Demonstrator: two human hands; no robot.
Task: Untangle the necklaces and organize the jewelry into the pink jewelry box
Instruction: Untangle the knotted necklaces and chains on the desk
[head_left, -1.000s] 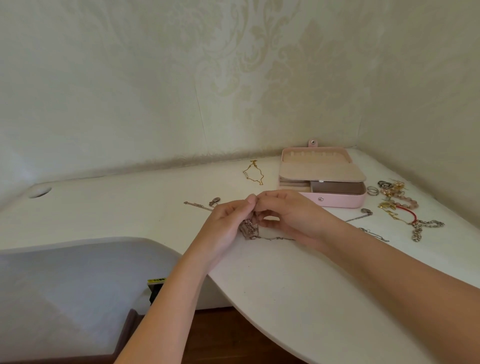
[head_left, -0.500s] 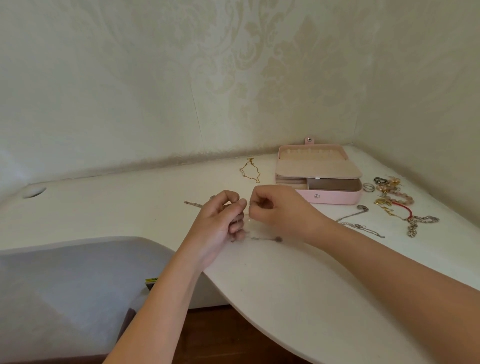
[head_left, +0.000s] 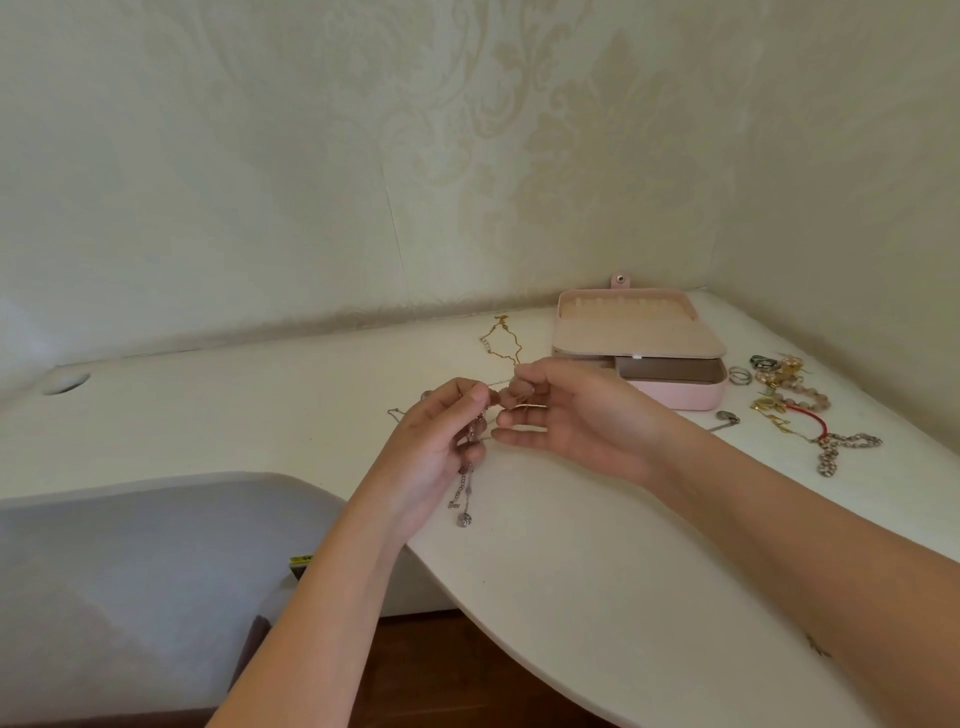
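A tangle of thin silver necklaces hangs between my hands above the white desk. My left hand grips the bunched chains, and their loose ends with small pendants dangle below it. My right hand pinches a strand of the same tangle at its thumb and forefinger, its other fingers spread. The pink jewelry box stands open just behind my right hand, lid tilted over the tray. A gold necklace lies to the left of the box.
A heap of rings, beaded bracelets, a red cord and gold pieces lies right of the box. A small silver pendant rests beside my right wrist. Wallpapered walls meet in a corner behind. A grey chair back sits below the desk's curved edge.
Both hands have lifted the tangle off the desk and drawn slightly apart. The chain ends now hang free below my left hand.
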